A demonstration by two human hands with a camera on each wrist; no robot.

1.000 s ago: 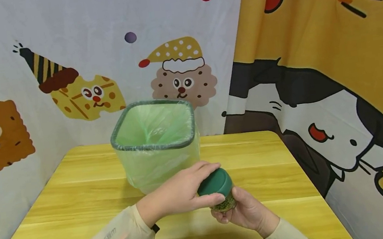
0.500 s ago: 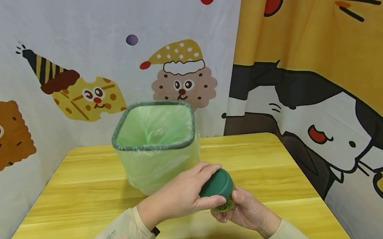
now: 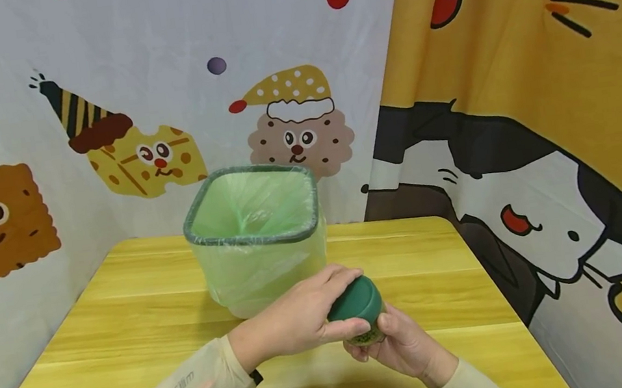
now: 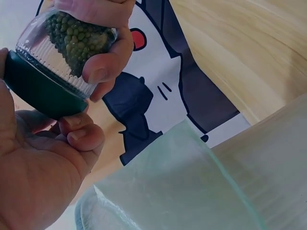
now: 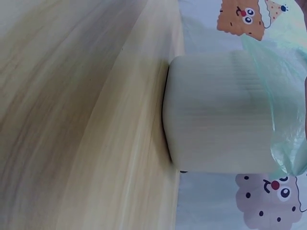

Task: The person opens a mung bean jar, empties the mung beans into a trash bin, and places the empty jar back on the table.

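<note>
A clear ribbed jar (image 4: 76, 45) partly filled with small green beans is held up over the table, tilted. Its dark green lid (image 3: 356, 299) is on the jar's mouth. My left hand (image 3: 297, 314) grips the lid, thumb on the near side and fingers over the far side. Lower down, my right hand (image 3: 404, 342) holds the glass body, its fingers wrapped round it in the left wrist view. Just behind my left hand stands a pale bin (image 3: 263, 279) lined with a thin green plastic bag (image 5: 288, 105).
The bin rests on a yellow wood-grain table (image 3: 129, 336). Behind the table hangs a white cartoon-printed cloth (image 3: 151, 57); a yellow cartoon curtain (image 3: 504, 50) hangs on the right.
Both hands stay on the jar and lid with almost the same hold. The whole head view has shifted slightly; the bin stands where it was.
</note>
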